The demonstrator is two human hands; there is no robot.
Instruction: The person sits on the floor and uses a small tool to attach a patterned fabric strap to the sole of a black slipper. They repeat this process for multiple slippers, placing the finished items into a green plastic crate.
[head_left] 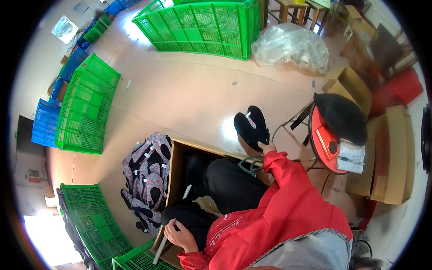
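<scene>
- I have the right hand pinching a black padded piece, held out just ahead of it.
- My left hand rests released on the knee; patterned pieces lie beyond it, leftward.

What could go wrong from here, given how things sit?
1. The black U-shaped piece is pinched by its near end in the right hand, with the left hand away at the knee; it could slip to the floor.
2. The patterned pieces lie in a loose heap beside the cardboard box; a nudge might scatter them.
3. The notebook seems to overhang the round red stool; a bump could drop it.
</scene>
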